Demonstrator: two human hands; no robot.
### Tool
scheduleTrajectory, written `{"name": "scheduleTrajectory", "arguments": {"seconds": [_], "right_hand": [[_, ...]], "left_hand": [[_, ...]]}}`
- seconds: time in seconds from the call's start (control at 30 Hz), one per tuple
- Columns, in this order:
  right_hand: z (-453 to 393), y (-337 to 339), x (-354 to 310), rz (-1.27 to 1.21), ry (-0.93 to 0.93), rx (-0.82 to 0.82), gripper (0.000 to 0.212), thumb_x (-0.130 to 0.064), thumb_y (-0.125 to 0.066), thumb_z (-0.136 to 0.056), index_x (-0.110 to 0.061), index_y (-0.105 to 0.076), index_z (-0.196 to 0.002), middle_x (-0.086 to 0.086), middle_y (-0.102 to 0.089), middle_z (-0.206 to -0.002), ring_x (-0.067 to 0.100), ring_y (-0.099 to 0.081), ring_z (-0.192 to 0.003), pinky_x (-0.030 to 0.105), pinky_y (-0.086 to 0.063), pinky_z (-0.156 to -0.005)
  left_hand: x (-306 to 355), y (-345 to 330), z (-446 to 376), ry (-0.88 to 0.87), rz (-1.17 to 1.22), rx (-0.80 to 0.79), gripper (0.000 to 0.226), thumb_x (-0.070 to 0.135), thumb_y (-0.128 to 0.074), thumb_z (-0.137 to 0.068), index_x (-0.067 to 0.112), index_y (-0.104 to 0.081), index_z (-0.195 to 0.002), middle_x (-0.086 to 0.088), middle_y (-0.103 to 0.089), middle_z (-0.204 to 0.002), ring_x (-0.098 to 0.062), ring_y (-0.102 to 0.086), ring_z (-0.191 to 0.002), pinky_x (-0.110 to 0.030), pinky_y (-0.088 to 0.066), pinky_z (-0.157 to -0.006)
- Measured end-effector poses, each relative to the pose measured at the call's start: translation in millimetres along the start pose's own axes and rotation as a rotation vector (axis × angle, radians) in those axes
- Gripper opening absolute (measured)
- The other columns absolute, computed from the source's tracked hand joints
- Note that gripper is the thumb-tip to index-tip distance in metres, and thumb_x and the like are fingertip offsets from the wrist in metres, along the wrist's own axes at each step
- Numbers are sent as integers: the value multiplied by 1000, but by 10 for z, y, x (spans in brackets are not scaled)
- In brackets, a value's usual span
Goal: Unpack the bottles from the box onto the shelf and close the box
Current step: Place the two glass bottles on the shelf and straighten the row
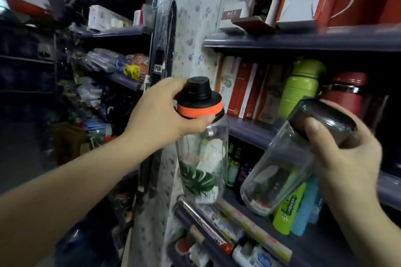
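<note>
The left hand (160,112) wraps its fingers around the orange-and-black cap of a clear bottle with a green leaf print (202,158), thumb pressed under the cap's rim, so the bottle hangs upright in front of the patterned shelf post (193,34). The right hand (345,149) is closed around the dark cap end of a second clear bottle (280,171), which is tilted with its base down and to the left. Both bottles are held in the air just before the middle shelf (247,128), where a green flask (303,84) and a red flask (345,91) stand beside red cartons (245,89). The box is not in view.
</note>
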State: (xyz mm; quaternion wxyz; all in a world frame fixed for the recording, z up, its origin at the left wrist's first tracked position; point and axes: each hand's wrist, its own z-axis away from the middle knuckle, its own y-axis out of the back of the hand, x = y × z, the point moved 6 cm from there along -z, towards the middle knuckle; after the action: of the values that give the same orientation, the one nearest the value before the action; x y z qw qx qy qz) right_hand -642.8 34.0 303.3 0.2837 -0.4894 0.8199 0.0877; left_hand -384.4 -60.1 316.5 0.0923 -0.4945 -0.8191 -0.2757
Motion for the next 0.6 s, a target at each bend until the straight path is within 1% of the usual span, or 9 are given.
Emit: {"name": "scheduleTrajectory", "arguments": {"seconds": [0.1, 0.17, 0.23, 0.33, 0.37, 0.4, 0.47, 0.5, 0.6], "right_hand": [[-347, -106, 44, 9, 68, 27, 53, -62, -75, -62, -29, -65, -102, -3, -71, -100, 10, -68, -93, 28, -56, -84], [-578, -193, 123, -2, 115, 54, 58, -60, -75, -63, -25, -64, -108, 4, -70, -104, 16, -68, -96, 38, -55, -88], [-799, -276, 246, -27, 138, 93, 67, -58, -75, -64, -15, -61, -114, 10, -68, -108, 19, -67, -99, 41, -55, -90], [-1078, -402, 451, -39, 189, 137, 63, -51, -78, -68, -14, -58, -115, 14, -65, -113, 20, -64, -104, 41, -50, -97], [-1159, -443, 524, -44, 200, 147, 63, -47, -78, -70, -11, -57, -116, 14, -64, -114, 18, -63, -105, 38, -49, -98], [-1226, -480, 587, -46, 209, 158, 63, -41, -78, -71, -7, -55, -119, 11, -62, -114, 9, -61, -105, 31, -48, -97], [-1331, -548, 713, -22, 232, 171, 61, -30, -76, -72, -1, -53, -121, 0, -58, -111, -10, -55, -100, 13, -42, -93], [-1361, -588, 781, -2, 234, 167, 60, -25, -76, -73, 0, -52, -122, -5, -56, -110, -15, -53, -99, 8, -39, -92], [-1455, -709, 1035, 51, 200, 149, 60, -15, -80, -73, 0, -52, -123, -13, -54, -108, -18, -52, -97, 6, -38, -90]], "left_hand": [[-51, -57, -398, -58, -37, 64, 57, 62, -63, -52, 37, -61, -102, 15, -56, -94, -4, -52, -87, -15, -39, -72], [-101, -105, -653, -81, -58, 124, 59, 62, -64, -53, 32, -62, -104, 12, -55, -95, -6, -52, -90, -19, -39, -72], [-155, -188, -904, -109, -67, 166, 58, 59, -65, -55, 28, -61, -104, 12, -52, -94, -7, -51, -90, -18, -37, -71], [-223, -311, -1207, -142, -56, 240, 60, 53, -69, -58, 21, -61, -109, 12, -49, -97, -8, -49, -94, -22, -37, -75], [-249, -356, -1298, -144, -53, 267, 61, 52, -70, -59, 20, -60, -110, 12, -48, -97, -9, -49, -96, -23, -37, -77], [-284, -404, -1382, -140, -47, 289, 61, 52, -70, -60, 19, -60, -110, 11, -48, -98, -11, -50, -98, -25, -38, -78], [-352, -539, -1536, -148, -23, 295, 60, 49, -72, -60, 18, -59, -111, 10, -48, -99, -14, -51, -100, -26, -41, -80], [-381, -615, -1588, -167, -19, 284, 61, 48, -72, -60, 19, -59, -112, 9, -49, -101, -15, -51, -101, -26, -41, -81], [-520, -865, -1721, -211, -30, 244, 65, 50, -69, -58, 21, -59, -115, 4, -55, -106, -18, -51, -105, -26, -40, -83]]}}
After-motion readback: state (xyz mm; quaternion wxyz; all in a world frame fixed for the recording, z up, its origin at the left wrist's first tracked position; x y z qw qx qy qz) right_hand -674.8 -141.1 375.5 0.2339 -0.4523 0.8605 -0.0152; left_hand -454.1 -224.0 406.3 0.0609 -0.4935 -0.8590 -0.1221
